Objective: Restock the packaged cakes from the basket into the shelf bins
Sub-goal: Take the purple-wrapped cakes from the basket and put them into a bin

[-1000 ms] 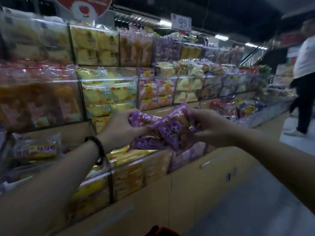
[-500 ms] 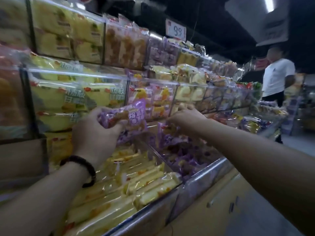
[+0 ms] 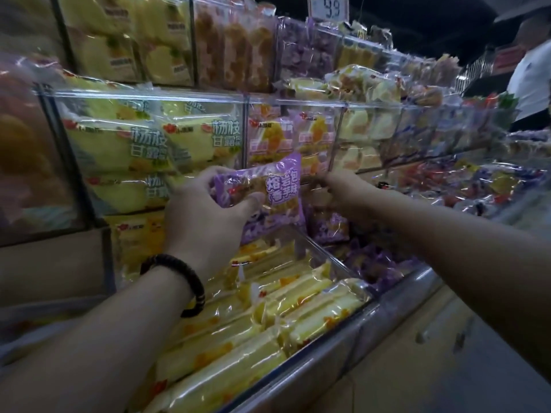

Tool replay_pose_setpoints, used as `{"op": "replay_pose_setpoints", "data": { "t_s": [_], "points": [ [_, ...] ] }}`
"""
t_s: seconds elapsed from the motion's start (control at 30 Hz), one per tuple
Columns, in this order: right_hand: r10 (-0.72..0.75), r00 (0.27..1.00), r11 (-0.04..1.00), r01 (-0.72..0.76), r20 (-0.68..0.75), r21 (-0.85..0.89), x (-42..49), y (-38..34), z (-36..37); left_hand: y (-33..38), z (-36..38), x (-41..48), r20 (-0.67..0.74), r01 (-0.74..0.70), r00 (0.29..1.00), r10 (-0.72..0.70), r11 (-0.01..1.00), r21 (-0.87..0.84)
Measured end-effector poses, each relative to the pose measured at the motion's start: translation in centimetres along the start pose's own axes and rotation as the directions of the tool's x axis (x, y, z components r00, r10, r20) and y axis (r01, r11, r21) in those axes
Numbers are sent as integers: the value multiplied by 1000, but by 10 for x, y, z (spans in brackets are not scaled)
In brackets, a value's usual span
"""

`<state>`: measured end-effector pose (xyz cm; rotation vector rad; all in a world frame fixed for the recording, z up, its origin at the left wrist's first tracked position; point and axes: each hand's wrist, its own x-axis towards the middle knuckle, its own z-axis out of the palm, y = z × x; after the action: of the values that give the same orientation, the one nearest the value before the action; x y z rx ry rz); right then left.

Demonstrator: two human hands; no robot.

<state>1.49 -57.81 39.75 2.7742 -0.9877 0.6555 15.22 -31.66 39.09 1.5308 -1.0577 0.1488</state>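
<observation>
You're in a dim shop aisle: dark ceiling [image 3: 432, 22], 9.9 price sign [image 3: 329, 7] up top, beige cabinet doors [image 3: 417, 368] low right, grey floor [image 3: 512, 397], white-shirted person [image 3: 530, 76] far right.

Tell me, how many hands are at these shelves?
2. The left hand, wearing a dark beaded bracelet, grips a purple plastic cake packet; the right hand reaches in just right of that packet. The white-shirted bystander at far right shows no hands.

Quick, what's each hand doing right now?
Left hand: holding a purple cake packet.
Right hand: cannot be told; its fingers are hidden.
</observation>
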Motion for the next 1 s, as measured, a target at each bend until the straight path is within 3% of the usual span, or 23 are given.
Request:
{"op": "replay_pose_setpoints", "data": {
  "t_s": [0.1, 0.17, 0.23, 0.3, 0.4, 0.6, 0.77, 0.9, 1.0],
  "points": [
    [-1, 981, 895, 88, -196, 437, -17, -23, -49, 2, 0, -1, 6, 4, 1000, -4, 1000, -2],
    [-100, 977, 770, 196, -188, 608, -31, -40, -84, 4, 0, -2, 23, 10, 1000, -10, 1000, -29],
    [-293, 950, 813, 306, -106, 496, -44, -60, -114, 6, 0, -5, 44, 7, 999, -4, 998, -61],
    [-434, 900, 877, 432, -39, 212, -53, -76, -126, 8, 0, -7, 59, -13, 998, 19, 994, -105],
    [-451, 892, 892, 452, 30, -32, -57, -85, -134, 14, 0, -11, 98, -45, 993, 64, 981, -186],
    [-349, 937, 935, 349, 12, -65, -53, -43, -143, 19, 2, -10, 109, -46, 992, 60, 991, -128],
    [-106, 968, 962, 157, 225, -223, -33, -19, -113, 6, 8, -4, 156, 20, 987, -40, 992, 128],
    [-43, 920, 997, 64, 391, -42, -17, -29, -52, 4, 10, -3, 182, 29, 981, -63, 982, 187],
    [-72, 935, 997, 54, 348, 62, -17, -38, -4, 8, 10, -3, 187, 30, 980, -68, 980, 198]
  ]
}}
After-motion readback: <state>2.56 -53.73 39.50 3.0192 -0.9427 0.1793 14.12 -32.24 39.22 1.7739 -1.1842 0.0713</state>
